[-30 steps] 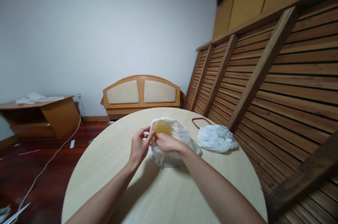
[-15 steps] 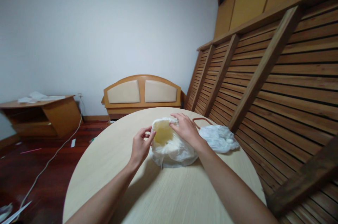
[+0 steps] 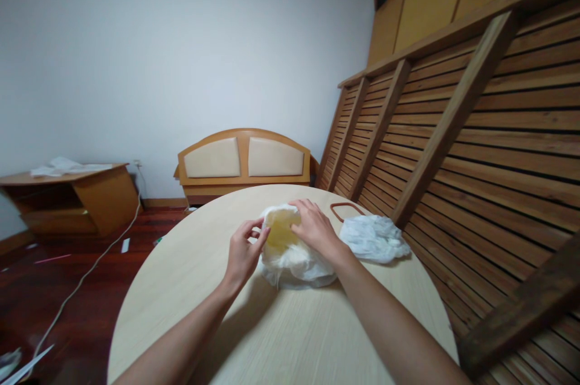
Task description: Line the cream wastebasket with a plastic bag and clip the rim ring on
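A white plastic bag point(image 3: 290, 261) with something yellow inside lies on the round pale wooden table point(image 3: 235, 336). My left hand point(image 3: 242, 252) pinches the bag's near-left rim between thumb and fingers. My right hand point(image 3: 315, 229) grips the rim on the far-right side, fingers curled over the edge and pressing it inward. The bag's mouth faces away from me and is partly narrowed between the two hands.
A second crumpled white plastic bag point(image 3: 374, 239) lies to the right, with a red-brown rubber band point(image 3: 344, 211) behind it. A slatted wooden bed frame point(image 3: 453, 131) leans on the right. A headboard point(image 3: 244, 158), a low cabinet point(image 3: 67, 197) and a floor cable point(image 3: 86, 279) stand beyond.
My right hand left the near side of the bag's mouth, went over to the far-right rim and now draws it inward. My left hand keeps its pinch on the left rim.
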Available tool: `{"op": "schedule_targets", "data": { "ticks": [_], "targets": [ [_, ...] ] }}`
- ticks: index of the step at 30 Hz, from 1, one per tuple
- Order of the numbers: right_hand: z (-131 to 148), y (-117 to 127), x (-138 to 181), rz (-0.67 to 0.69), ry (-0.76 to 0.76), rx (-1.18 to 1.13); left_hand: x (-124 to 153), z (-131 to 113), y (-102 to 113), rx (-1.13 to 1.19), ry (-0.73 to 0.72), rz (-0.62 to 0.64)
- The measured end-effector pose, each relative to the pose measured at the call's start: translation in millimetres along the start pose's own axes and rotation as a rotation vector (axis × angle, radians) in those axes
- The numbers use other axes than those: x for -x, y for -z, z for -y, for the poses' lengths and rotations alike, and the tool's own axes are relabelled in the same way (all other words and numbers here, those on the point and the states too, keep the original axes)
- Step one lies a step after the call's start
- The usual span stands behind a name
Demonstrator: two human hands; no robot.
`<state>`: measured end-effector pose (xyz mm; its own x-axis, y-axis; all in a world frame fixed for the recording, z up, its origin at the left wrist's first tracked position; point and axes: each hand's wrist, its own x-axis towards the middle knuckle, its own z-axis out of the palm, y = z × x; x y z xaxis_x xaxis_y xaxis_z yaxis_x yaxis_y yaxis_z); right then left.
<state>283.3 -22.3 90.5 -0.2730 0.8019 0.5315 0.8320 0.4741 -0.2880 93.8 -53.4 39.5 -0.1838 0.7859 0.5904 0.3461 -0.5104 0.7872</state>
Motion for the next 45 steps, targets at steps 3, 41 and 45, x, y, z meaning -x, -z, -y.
{"op": "schedule_targets", "data": {
  "ticks": [3, 41, 45],
  "targets": [
    [4, 8, -2, 0.019, 0.037, -0.041, 0, -1, 0, -0.002, -0.007, 0.005],
    [-16, -2, 35, 0.028, -0.027, -0.772, -19, -9, 21, 0.31, 0.404, -0.076],
    [-18, -2, 36, 0.06, -0.02, -0.723, -20, -10, 22, 0.312, 0.421, -0.065]
  ]
}}
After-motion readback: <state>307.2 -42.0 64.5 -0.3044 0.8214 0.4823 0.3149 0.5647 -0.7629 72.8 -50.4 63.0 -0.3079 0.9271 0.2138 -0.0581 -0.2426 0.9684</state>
